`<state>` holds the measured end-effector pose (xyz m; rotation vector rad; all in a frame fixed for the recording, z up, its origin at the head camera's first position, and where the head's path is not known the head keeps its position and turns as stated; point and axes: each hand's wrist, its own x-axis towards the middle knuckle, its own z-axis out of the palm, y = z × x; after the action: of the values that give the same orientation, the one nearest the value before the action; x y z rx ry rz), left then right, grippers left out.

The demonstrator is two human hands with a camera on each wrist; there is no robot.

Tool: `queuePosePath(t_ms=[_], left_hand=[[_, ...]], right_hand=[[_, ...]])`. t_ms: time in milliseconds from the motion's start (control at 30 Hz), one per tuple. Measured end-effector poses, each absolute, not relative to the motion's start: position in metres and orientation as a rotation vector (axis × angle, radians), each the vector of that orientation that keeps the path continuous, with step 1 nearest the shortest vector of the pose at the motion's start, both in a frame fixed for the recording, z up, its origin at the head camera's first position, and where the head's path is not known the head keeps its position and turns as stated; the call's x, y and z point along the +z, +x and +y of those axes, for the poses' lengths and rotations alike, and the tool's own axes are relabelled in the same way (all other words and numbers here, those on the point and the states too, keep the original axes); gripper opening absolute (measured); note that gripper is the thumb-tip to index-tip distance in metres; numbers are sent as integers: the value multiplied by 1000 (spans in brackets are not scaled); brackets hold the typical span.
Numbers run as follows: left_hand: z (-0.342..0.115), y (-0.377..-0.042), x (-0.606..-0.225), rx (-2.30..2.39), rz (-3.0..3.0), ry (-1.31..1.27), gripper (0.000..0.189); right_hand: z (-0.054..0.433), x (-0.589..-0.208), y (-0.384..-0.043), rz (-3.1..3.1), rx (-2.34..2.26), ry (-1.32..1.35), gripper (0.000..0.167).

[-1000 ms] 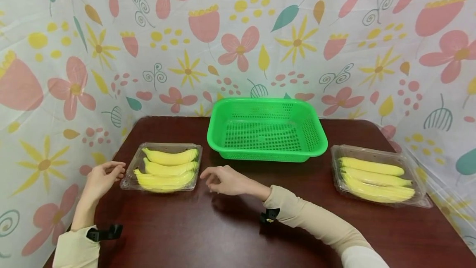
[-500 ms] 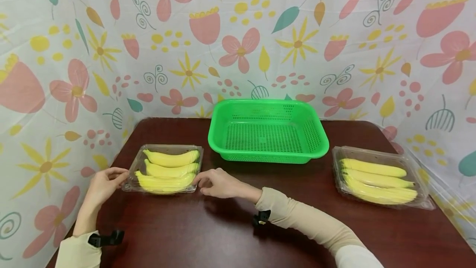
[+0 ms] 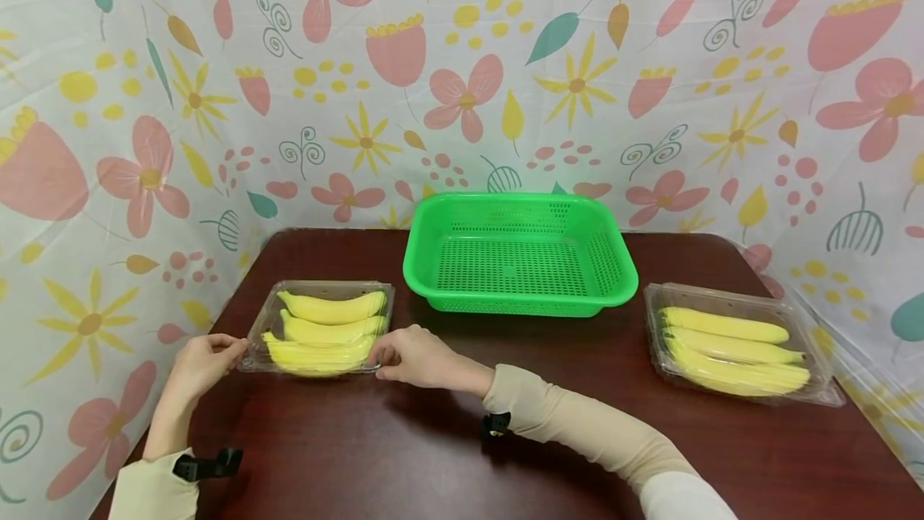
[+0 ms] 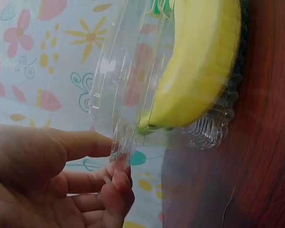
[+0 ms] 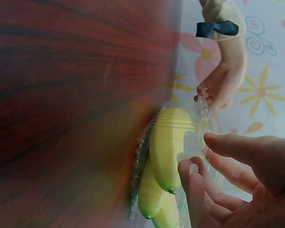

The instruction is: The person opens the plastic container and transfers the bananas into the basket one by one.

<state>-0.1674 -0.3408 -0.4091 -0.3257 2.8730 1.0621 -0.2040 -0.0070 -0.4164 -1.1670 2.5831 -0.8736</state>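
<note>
Left hand (image 3: 200, 363) pinches the edge of the clear banana pack (image 3: 269, 318), positioned on the table (image 3: 339, 440) left of the green basket (image 3: 516, 301). Right hand (image 3: 421, 358) reaches the near right corner; grip cannot be determined.

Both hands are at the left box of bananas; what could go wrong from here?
The left hand pinches only the edge of the clear box, which may flex or slip. Whether the right hand has a firm hold is unclear, so any lift could tilt. The bananas might then slide inside.
</note>
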Motion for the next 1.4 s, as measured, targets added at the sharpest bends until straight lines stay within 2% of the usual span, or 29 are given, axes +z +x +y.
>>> queuePosePath(t_ms=[433,767,1200,1400], left_hand=[[-336,-169,-404,949,2869,-332,48],[-338,-165,-406,1074,2860,-355,45],[-335,-168,-398,997,2852,-433,48],[-333,-167,-395,917,2888,-407,46]], right_hand=[[-14,-410,-204,2678,-756,-1200,4],[-16,-408,-204,2670,-753,-1186,2],[-19,-405,-199,2799,-719,-1178,8],[-21,-411,-197,2954,-516,-1222,8]])
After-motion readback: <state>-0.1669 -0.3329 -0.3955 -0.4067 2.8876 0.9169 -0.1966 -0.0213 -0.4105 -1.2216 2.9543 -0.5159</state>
